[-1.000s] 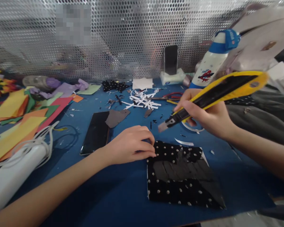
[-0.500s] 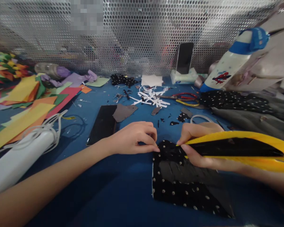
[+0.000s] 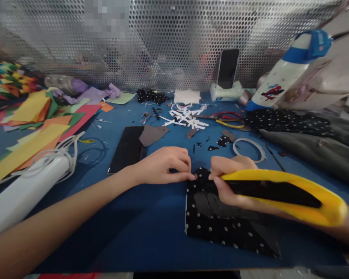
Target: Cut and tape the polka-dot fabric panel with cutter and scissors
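Observation:
A black polka-dot cloth [image 3: 215,228] lies over a flat piece on the blue table, with a smooth dark patch across part of it. At its top left corner, my left hand [image 3: 170,166] is closed, thumb and finger pinching the cloth's edge. Close by on the right, my right hand [image 3: 231,178] is closed round a long yellow-and-black tool [image 3: 279,193]. The tool slants back over my forearm, and its working end is hidden by my fingers. Those fingertips meet the cloth's top edge; whether they also pinch it I cannot tell.
A black phone [image 3: 127,149] lies left of my hands, a grey scrap [image 3: 154,135] overlapping it. Beyond are white paper strips [image 3: 189,116], scissors [image 3: 228,118] and a tape ring [image 3: 250,150]. A power strip [image 3: 31,190], colored paper [image 3: 31,143] and a bottle [image 3: 282,77] flank the workspace.
My right hand has moved left along the cloth's top edge toward my left hand. The tool's rear end has swung down and left, uncovering the tape ring. My left hand keeps its pinch.

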The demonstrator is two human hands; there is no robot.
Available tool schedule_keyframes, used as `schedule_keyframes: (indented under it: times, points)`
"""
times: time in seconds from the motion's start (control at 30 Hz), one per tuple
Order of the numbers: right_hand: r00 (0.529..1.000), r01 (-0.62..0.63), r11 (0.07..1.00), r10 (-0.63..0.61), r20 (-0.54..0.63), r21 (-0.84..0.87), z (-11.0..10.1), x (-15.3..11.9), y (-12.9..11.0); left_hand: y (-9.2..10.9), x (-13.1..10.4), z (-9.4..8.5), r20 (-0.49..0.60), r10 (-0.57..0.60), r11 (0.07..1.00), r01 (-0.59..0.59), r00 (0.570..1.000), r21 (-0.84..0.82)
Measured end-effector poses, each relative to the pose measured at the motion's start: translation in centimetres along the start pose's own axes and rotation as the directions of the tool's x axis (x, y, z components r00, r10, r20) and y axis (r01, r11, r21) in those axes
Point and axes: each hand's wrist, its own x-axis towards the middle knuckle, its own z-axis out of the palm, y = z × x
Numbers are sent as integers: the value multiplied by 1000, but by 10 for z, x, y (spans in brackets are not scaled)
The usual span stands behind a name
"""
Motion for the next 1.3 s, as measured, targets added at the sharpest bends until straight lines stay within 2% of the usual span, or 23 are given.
schedule_keyframes:
  times: [0.17,0.3,0.43,0.57,0.63,0.7,0.8,0.87,0.97,1.07,1.13,1.23,1.3]
  points:
    - [998,-42,982,33,54,182,-12,8,4,4,-1,2,-32,0,1000,1,999,23]
    - [996,-53,913,20,86,405,-7,11,16,6,-3,4,-63,7,999,-4,998,37]
    - [995,-79,825,103,-12,560,2,11,29,6,-4,7,-95,40,995,-32,995,90]
    - [966,-126,744,244,-91,656,3,10,38,12,-5,14,-79,136,946,-106,988,307]
    - [968,-114,759,229,-99,641,1,11,43,16,-6,18,-47,167,908,-135,985,397]
    - [985,-87,797,160,-69,598,-2,12,48,21,-7,23,-16,200,881,-173,980,441]
    - [998,-37,851,63,-32,525,-5,12,54,26,-7,28,-27,228,857,-187,973,481]
    - [996,1,871,41,-75,492,-7,11,57,28,-7,29,-49,215,856,-164,975,490]
    - [989,36,906,29,-147,421,-8,5,60,28,-8,30,-66,173,884,-125,983,451]
    - [987,81,947,-34,-156,310,-8,-1,60,25,-9,31,-90,150,913,-103,984,396]
    - [972,118,954,-54,-227,276,-8,-4,60,23,-10,32,-106,141,926,-93,984,367]
    - [945,109,947,-4,-327,303,-5,-6,59,19,-11,33,-114,117,943,-74,987,325]
    - [951,80,946,22,-308,316,-4,-5,58,17,-12,32,-102,106,951,-71,989,301]
